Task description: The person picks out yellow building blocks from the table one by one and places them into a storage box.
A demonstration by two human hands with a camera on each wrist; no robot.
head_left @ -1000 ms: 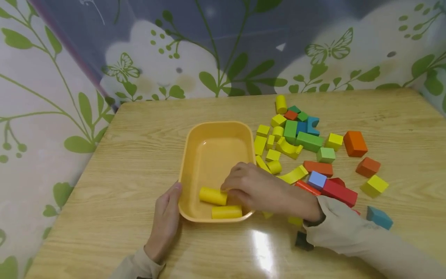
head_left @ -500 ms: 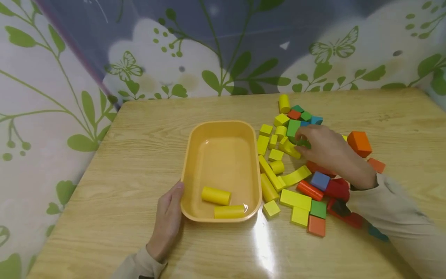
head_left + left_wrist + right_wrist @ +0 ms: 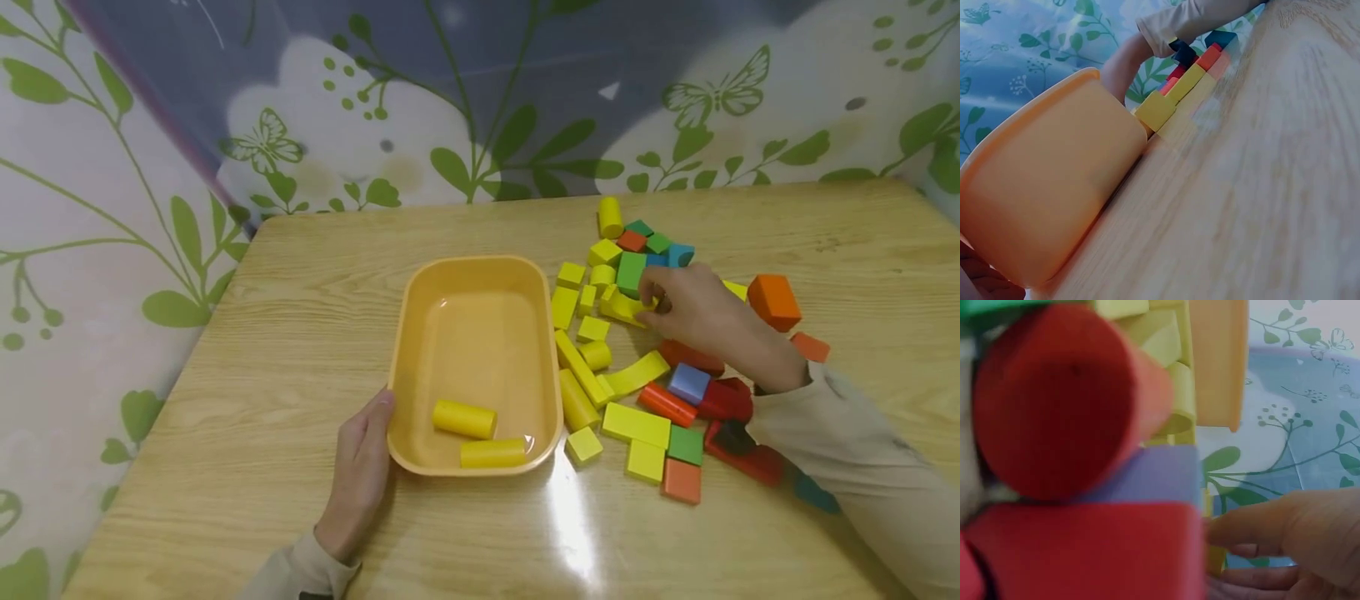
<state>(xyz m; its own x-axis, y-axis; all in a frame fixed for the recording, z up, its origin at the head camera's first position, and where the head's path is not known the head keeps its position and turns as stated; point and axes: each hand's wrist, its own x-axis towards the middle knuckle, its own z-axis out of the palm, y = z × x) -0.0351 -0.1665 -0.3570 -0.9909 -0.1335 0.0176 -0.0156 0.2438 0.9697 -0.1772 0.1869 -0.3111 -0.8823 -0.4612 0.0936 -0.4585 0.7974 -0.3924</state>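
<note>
At the left side of a light orange plastic tray [image 3: 472,350], my left hand [image 3: 358,475] grips the wall, its thumb along the rim. The left wrist view shows the tray's outer wall [image 3: 1054,169], with part of the hand low at the left. Two yellow cylinder blocks [image 3: 465,419] lie in the near end of the tray. To the right, my right hand [image 3: 701,321] pinches the end of a yellow curved block [image 3: 622,306] among the scattered toy blocks. In the right wrist view its fingers [image 3: 1250,522] touch something yellow, mostly hidden behind a red block [image 3: 1085,550].
Several yellow blocks [image 3: 636,425] lie close along the tray's right side. Green, blue and red blocks spread beyond them, with an orange block [image 3: 775,302] farther right. A purple-blue cube [image 3: 688,383] sits below the right hand. A patterned wall [image 3: 525,100] borders the wooden table [image 3: 300,333].
My right hand has moved from inside the tray across to the blocks on the right, and the yellow curved block has shifted slightly at its fingers. The left hand stays at the tray.
</note>
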